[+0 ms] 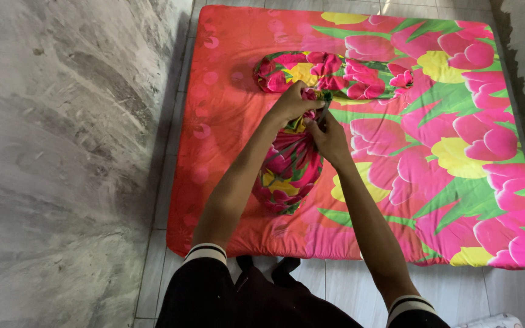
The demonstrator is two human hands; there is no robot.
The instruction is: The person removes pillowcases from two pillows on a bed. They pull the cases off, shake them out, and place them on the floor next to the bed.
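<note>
The mattress [226,182] wears smooth, faintly shiny printed cloth. The bolster [290,167] and the pillow [335,76] have the same soft fabric, creased. The wall [62,152] looks rough, matt plaster; the floor tiles [335,282] are smooth.

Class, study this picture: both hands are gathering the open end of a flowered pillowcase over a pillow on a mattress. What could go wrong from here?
1. The left hand and right hand pinch only the bunched end of the flowered pillowcase; the fabric might slip free and loosen.
2. The bolster pillow lies close behind the hands, so it could be nudged across the mattress.
</note>
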